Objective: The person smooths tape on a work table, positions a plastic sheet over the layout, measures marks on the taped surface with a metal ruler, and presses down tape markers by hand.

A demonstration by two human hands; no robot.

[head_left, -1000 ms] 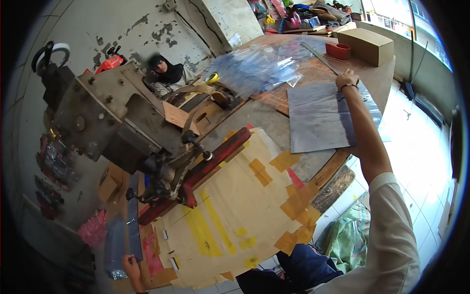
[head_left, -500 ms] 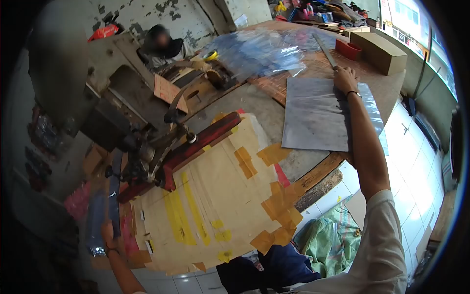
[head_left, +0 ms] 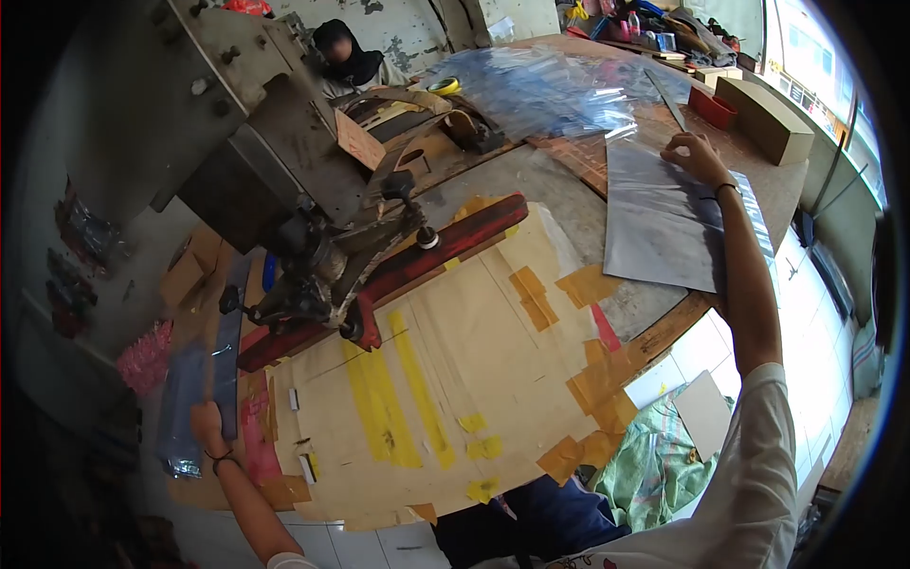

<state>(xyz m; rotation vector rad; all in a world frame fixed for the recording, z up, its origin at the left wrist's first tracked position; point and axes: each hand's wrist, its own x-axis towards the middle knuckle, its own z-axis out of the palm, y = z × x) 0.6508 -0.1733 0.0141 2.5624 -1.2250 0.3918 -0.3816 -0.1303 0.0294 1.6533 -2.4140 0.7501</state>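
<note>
My right hand (head_left: 700, 159) is over the upper edge of a stack of grey plastic sheets (head_left: 659, 223), thumb and forefinger pinched together at the top sheet. Just beyond the fingertips lies a metal ruler (head_left: 666, 100). My left hand (head_left: 207, 425) is at the far left, its fingers curled in beside a bluish strip (head_left: 227, 351) and clear plastic film (head_left: 180, 408); what they hold is hidden. Between my hands is a tan board (head_left: 455, 379) patched with yellow and brown tape. A red bar (head_left: 455, 247) on a machine's metal arm spans its far side.
Behind the bar rises a large dark machine (head_left: 256, 190). Loose clear plastic sheets (head_left: 540, 90) cover the back of the table, near a yellow tape roll (head_left: 444, 86). A red tray (head_left: 711, 108) and cardboard box (head_left: 768, 119) stand at right. Another person (head_left: 351, 62) sits behind.
The view has swung left, so everything appears farther right. My right hand has come away from the ruler's end and its fingers are now bent over the grey sheets. My left hand stays at the left edge.
</note>
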